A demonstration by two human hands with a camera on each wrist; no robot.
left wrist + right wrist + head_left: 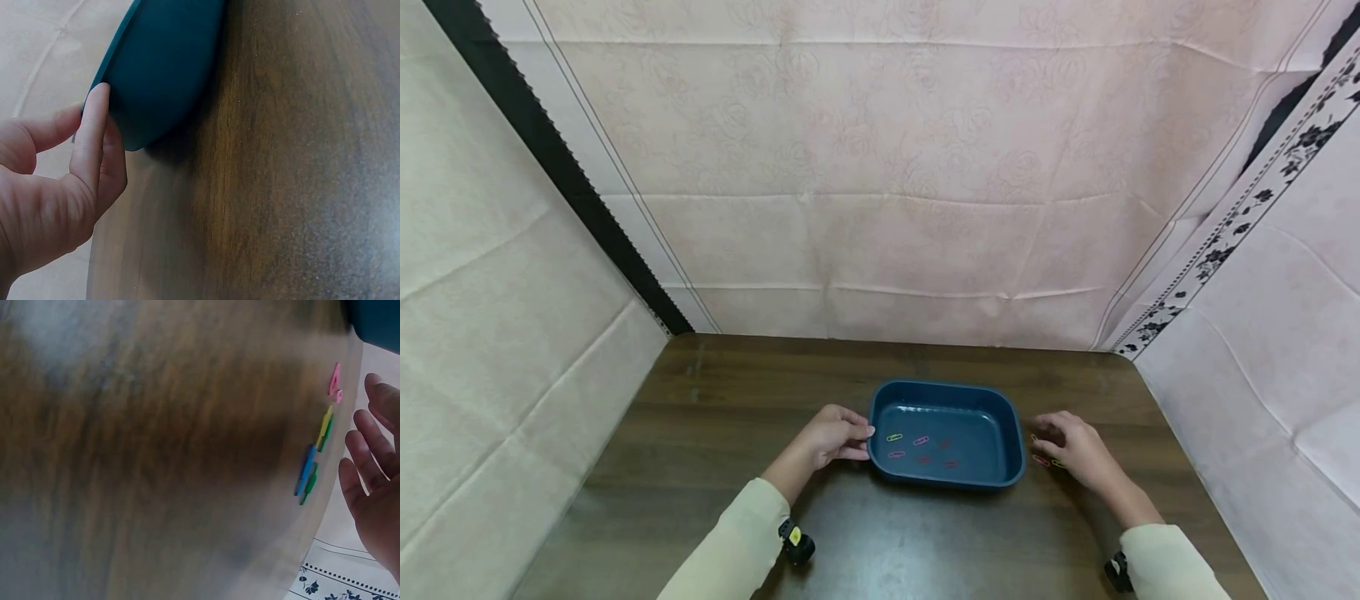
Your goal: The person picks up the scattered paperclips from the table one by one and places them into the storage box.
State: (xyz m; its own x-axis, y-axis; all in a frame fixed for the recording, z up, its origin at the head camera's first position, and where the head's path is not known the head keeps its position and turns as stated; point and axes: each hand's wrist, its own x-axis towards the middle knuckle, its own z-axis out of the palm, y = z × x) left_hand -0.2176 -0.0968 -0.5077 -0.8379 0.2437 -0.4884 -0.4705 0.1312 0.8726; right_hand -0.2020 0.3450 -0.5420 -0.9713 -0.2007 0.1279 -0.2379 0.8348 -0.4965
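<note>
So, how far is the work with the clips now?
Six clips already lie in the tray, so those look done. In hand: the left hand holds the tray; the right hand is near the loose clips, with none visibly gripped. Those, on the table, seem left.

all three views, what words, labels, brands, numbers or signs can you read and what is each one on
No text is readable in any view.
Small yellow label on the black wrist-worn device at the left: too small to read.
Glossy dark-blue rectangular tray: no lettering shows.
White cloth border at the right: black printed flowers and lines, no letters.
</note>
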